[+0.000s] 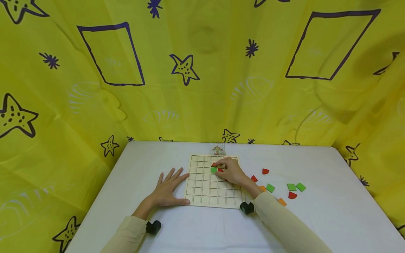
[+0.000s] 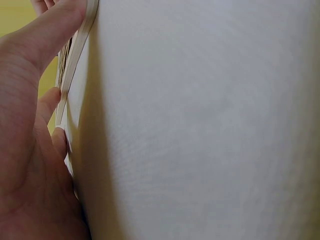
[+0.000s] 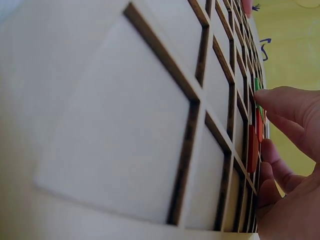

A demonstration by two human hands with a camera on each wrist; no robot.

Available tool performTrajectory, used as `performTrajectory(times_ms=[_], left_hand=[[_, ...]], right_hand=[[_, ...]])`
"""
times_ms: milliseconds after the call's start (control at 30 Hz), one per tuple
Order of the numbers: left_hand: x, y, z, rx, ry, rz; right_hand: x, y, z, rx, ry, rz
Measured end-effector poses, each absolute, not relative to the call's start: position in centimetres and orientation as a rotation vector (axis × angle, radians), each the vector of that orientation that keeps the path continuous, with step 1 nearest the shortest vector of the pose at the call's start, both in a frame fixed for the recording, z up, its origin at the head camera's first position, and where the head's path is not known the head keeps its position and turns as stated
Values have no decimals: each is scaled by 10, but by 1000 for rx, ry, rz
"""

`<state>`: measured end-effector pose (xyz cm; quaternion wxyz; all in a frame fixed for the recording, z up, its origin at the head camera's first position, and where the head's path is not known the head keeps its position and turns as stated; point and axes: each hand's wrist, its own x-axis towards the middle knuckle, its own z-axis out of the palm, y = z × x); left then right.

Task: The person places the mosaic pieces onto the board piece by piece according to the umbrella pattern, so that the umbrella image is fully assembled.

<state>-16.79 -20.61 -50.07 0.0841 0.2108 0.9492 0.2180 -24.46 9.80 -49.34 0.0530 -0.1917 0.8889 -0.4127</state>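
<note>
A wooden grid board lies on the table. My left hand is spread beside it, with the thumb at its near left corner and a fingertip at its left edge. Over the board's upper right part is my right hand, its fingers bent. Its index fingertip is at a red piece, and the thumb touches a green square tile. Just right of that tile sits a red quarter-round piece. Whether the right fingers pinch a piece is unclear; the hand partly covers that spot.
Behind the board stands a small pattern card. Right of the board lie loose red pieces, green tiles and orange tiles. Yellow patterned cloth hangs along the white table's back and sides.
</note>
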Motion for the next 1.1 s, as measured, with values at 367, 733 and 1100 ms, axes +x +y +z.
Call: performTrajectory(times_ms=[367,733,1100], left_hand=[[-168,-206,-502,632,2834,641],[-166,-208,-503,656,2859,705],[-169,-206,-502,621,2840,639]], right_hand=[[-242,119,-482,-743,2638,-1205],[-226,156,-464,-829,2721,-1168],[-208,207,-460,-772,2817,-1110]])
